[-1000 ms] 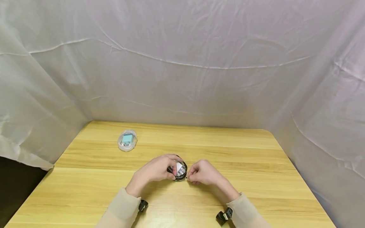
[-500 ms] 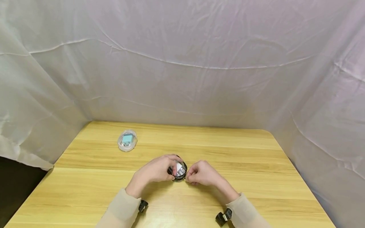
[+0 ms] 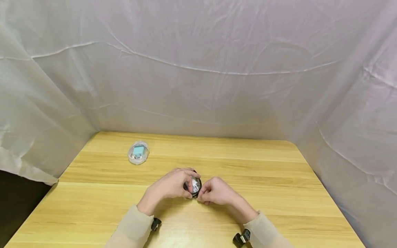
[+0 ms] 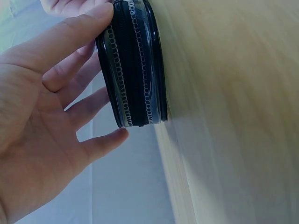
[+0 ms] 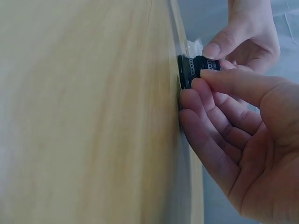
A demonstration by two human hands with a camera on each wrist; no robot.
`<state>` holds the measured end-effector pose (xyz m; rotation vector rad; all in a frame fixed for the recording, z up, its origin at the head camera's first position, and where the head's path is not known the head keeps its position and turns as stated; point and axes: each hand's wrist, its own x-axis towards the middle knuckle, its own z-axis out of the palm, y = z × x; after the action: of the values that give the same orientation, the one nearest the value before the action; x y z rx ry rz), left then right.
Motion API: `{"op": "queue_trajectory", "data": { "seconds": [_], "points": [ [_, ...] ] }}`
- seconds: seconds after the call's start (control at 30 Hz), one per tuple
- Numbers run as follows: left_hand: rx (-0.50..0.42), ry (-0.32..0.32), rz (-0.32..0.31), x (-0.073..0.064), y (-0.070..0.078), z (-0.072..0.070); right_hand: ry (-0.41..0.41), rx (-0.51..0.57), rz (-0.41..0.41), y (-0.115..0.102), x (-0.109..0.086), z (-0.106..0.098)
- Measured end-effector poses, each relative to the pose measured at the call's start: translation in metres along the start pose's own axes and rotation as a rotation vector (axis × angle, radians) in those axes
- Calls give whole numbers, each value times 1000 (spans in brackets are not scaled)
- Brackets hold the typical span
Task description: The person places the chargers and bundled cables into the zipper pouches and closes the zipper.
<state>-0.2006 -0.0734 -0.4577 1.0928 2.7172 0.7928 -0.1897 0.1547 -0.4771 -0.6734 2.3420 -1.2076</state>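
A small round pouch with a clear top and black rims sits on the table. Its side, a black zipper band between two rows of chain-like stitching, faces the left wrist camera. My left hand grips the pouch from the left and above, thumb on the near rim and fingers over the far side. At the pouch's near right edge, my right hand pinches the zipper pull between thumb and index finger; the fingertips hide the pull. In the right wrist view the right hand's other fingers are curled beside the pouch.
A clear round case holding a light blue block-shaped charger lies at the back left of the wooden table. Pale cloth hangs behind and along both sides. A black camera is strapped at each wrist.
My right hand has moved left and slightly nearer along the pouch's edge. The pouch has turned and shifted slightly left under my left hand, and the white patch inside shows less.
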Motion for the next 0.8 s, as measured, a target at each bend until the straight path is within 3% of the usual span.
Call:
{"op": "queue_trajectory", "data": {
  "seconds": [0.8],
  "points": [
    [-19,-32,17,-1,0,-4,48,-37,14,0,-2,-6]
  ]
}}
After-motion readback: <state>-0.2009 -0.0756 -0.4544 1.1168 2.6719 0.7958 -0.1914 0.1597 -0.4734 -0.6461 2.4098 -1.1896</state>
